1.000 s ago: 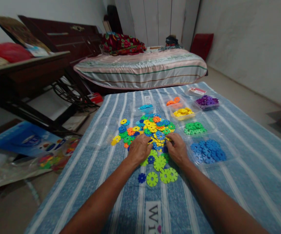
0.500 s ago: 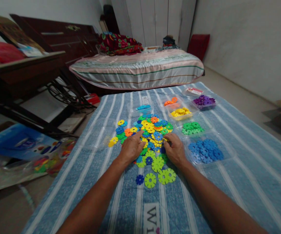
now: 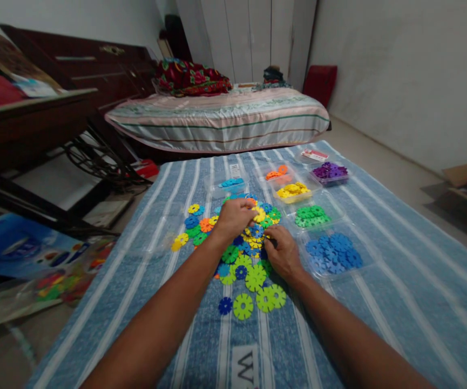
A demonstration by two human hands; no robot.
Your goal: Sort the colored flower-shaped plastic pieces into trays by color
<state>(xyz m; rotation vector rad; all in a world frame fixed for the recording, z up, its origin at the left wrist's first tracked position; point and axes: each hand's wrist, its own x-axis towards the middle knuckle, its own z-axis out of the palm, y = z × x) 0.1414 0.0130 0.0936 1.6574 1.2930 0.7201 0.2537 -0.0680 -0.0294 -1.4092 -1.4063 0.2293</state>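
A heap of flat plastic snowflake discs point(image 3: 239, 254) in many colours lies on a blue striped cloth point(image 3: 399, 292). My left hand point(image 3: 233, 217) reaches over the far part of the heap, fingers curled and pinching at an orange or yellow disc. My right hand point(image 3: 282, 251) rests on the right side of the heap with its fingers bent down among blue and yellow discs; what it holds is hidden. Large lime green discs point(image 3: 257, 292) lie nearest to me.
Clear trays hold sorted discs: blue point(image 3: 332, 254), green point(image 3: 312, 216), yellow point(image 3: 292, 190), orange point(image 3: 276, 174), purple point(image 3: 329, 172), light blue point(image 3: 230, 183). A striped mattress point(image 3: 217, 119) lies beyond. A dark wooden table point(image 3: 34, 119) and packaging point(image 3: 18, 254) are on the left.
My left hand has moved forward from the near side of the heap to its far part. My right hand stays at the heap's right side. The view has drifted rightwards.
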